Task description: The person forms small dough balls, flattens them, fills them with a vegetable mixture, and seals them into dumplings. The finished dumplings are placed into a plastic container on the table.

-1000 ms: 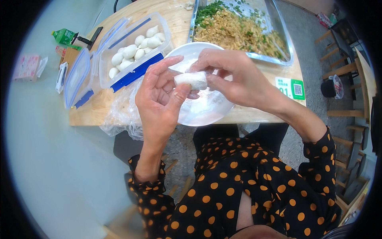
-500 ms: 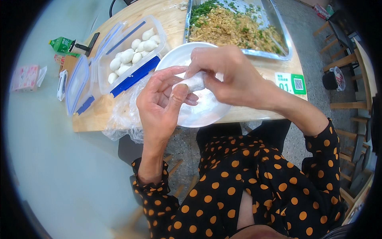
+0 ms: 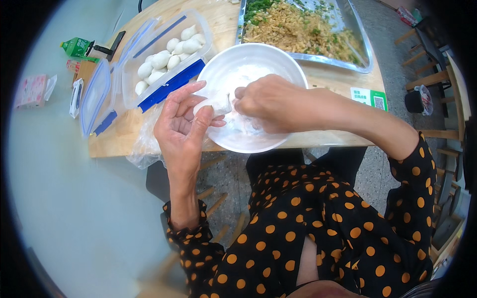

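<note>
Dough piece (image 3: 213, 103), white and dusted with powder, sits in your left hand (image 3: 179, 123) in the head view, over the left side of the white bowl (image 3: 296, 67). Your left thumb presses it from the near side against the fingers, so that hand is grasping it, one end toward your right hand (image 3: 272, 105). Your right hand is lowered over the middle of the bowl, its fingers curled down by the white powder (image 3: 248, 74); you cannot tell from here whether they pinch anything or touch the dough.

Just beyond the bowl to your left stands a clear container (image 3: 130, 89) with blue latches, its lid (image 3: 95, 97) folded open, holding rounded white dough balls (image 3: 160, 59). Clear plastic film (image 3: 144, 149) hangs at the near edge of the wooden table (image 3: 112, 141). To the far right, a metal tray (image 3: 325, 61) bears a yellow-brown chopped mixture (image 3: 298, 30) with chopped greens (image 3: 259, 6); nearer lies a green-and-white card (image 3: 367, 97).
</note>
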Available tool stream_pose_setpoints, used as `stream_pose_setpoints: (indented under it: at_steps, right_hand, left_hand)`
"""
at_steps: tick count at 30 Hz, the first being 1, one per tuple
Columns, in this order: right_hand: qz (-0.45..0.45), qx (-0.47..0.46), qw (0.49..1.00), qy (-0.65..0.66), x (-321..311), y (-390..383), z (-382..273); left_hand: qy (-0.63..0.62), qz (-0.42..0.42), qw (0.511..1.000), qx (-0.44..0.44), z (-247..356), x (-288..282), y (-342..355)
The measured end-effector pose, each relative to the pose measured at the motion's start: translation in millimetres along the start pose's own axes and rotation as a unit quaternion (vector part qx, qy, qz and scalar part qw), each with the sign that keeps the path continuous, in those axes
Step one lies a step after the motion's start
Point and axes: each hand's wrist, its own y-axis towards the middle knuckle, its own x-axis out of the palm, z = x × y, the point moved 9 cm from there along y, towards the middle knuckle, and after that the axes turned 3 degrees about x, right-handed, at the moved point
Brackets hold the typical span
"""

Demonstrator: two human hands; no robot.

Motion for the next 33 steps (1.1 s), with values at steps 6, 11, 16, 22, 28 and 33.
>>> stream_pose_setpoints:
  at_steps: [6,11,16,22,28,33]
  right_hand:
    - [-0.03,0.053,0.998,-0.014,-4,5,6]
    - [0.132,0.146,0.935,0.296,-36,-13,22]
    - [0.185,0.097,0.927,0.311,-45,-13,25]
    - [0.356,-0.059,0.927,0.106,-83,-26,-10]
    - [0.306,0.016,0.911,0.275,-83,-29,14]
    - [0.368,-0.053,0.909,0.186,-96,-46,3]
  left_hand:
    - [-0.097,0.011,0.995,-0.019,-1,1,3]
    - [-0.084,-0.014,0.996,-0.004,0,16,7]
    - [-0.043,-0.034,0.998,0.011,7,32,10]
    - [-0.082,-0.028,0.995,-0.04,13,41,18]
    - [-0.053,-0.024,0.998,0.016,22,56,22]
    - [-0.049,0.003,0.997,0.054,29,60,18]
